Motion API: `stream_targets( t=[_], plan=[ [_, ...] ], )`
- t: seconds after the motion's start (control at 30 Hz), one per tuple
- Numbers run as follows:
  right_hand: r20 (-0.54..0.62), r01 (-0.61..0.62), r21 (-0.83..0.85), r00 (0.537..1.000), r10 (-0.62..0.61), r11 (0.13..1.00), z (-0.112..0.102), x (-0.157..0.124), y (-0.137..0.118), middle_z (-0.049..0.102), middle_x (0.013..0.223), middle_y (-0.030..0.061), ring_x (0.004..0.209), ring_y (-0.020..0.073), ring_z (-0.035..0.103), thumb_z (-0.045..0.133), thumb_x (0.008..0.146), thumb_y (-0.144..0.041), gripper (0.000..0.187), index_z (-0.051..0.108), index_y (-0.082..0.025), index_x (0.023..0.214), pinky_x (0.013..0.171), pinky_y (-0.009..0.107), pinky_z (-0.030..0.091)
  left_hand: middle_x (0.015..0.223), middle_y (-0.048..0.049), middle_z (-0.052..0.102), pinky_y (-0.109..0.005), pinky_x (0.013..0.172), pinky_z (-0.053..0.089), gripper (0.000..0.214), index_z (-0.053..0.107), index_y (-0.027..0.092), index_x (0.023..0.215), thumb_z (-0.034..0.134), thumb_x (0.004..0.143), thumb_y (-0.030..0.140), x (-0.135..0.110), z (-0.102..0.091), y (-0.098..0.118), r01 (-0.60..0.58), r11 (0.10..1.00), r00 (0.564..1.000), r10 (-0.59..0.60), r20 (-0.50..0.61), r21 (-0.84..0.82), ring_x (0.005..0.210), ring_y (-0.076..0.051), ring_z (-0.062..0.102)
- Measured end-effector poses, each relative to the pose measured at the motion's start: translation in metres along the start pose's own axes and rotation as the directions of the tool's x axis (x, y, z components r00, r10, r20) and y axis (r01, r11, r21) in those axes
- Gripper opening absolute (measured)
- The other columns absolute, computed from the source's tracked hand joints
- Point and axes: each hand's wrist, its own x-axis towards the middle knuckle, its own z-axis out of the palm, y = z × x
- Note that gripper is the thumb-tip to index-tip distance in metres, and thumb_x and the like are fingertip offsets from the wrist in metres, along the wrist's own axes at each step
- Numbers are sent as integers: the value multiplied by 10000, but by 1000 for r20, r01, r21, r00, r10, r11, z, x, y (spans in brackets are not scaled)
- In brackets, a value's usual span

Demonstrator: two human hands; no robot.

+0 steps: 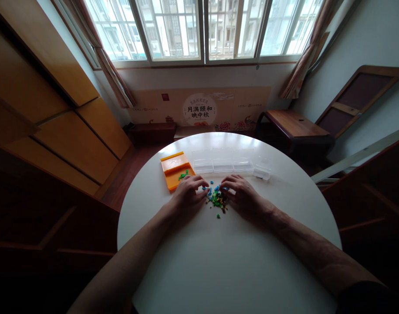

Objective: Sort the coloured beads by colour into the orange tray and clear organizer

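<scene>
A small heap of tiny coloured pieces [216,199], green, blue, yellow and dark, lies on the round white table [225,261]. My left hand [188,192] rests knuckles-up just left of the heap, its fingers curled towards a blue piece. My right hand [240,193] lies on the heap's right side with the fingertips bent down among the pieces. What either hand grips, if anything, is too small to make out. An orange tray [175,168] with a few green pieces in it sits beyond my left hand.
A row of clear plastic boxes [223,165] stands behind the heap, with one more small clear box [262,173] at its right end. Wooden cabinets stand on the left, a dark wooden side table [294,124] at the back right, windows beyond.
</scene>
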Motion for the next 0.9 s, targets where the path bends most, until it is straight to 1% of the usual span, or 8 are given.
stream_targets(
  t=[0.13, 0.3, 0.47, 0.57, 0.77, 0.9],
  plan=[
    [-5, -4, 8, 1000, 4, 1000, -2, 0, -2, 770, 1044, 68, 935, 231, 693, 661, 1094, -262, 80, 729, -238, 1061, 922, 396, 547, 1021, -35, 781, -334, 837, 486, 129, 810, 272, 1021, 730, 1009, 373, 0, 2, 4, -24, 998, 1000, 24, 5, -54, 884, -202, 702],
    [-19, 22, 74, 1000, -20, 997, -5, 2, -5, 781, 1025, 59, 923, 216, 711, 606, 1121, -261, 109, 707, -237, 1087, 974, 396, 548, 1035, -39, 781, -339, 848, 503, 144, 811, 266, 1038, 728, 1017, 382, 0, 5, 5, -44, 993, 999, 46, 17, -106, 870, -194, 702],
    [-42, 52, 104, 998, -48, 993, -5, 4, -5, 793, 1000, 48, 895, 208, 726, 643, 1106, -274, 79, 712, -240, 1090, 967, 397, 556, 1028, -26, 781, -322, 809, 506, 134, 810, 266, 1046, 756, 998, 379, 1, 9, 7, -44, 988, 998, 49, 32, -150, 805, -168, 690],
    [-49, 64, 118, 997, -59, 991, -5, 5, -6, 794, 975, 41, 873, 207, 724, 675, 1089, -277, 49, 707, -239, 1090, 953, 394, 558, 1027, -28, 781, -314, 815, 513, 152, 812, 260, 1042, 758, 997, 394, 2, 10, 8, -67, 982, 997, 73, 28, -174, 810, -163, 696],
    [-61, 58, 136, 997, -50, 989, -8, 6, -11, 797, 985, 39, 871, 212, 717, 695, 1075, -270, 61, 699, -246, 1131, 928, 391, 561, 1012, -21, 792, -324, 828, 502, 205, 814, 264, 1065, 768, 998, 451, 3, 13, 10, -112, 984, 994, 111, -18, -137, 758, -149, 684],
    [-65, 67, 116, 996, -60, 991, -8, 5, -11, 799, 954, 29, 827, 207, 701, 698, 1073, -277, 58, 707, -255, 1126, 918, 391, 560, 973, -17, 794, -322, 825, 499, 177, 814, 260, 1026, 749, 1015, 424, 3, 16, 10, -135, 984, 990, 132, -41, -114, 738, -144, 680]
  ],
)
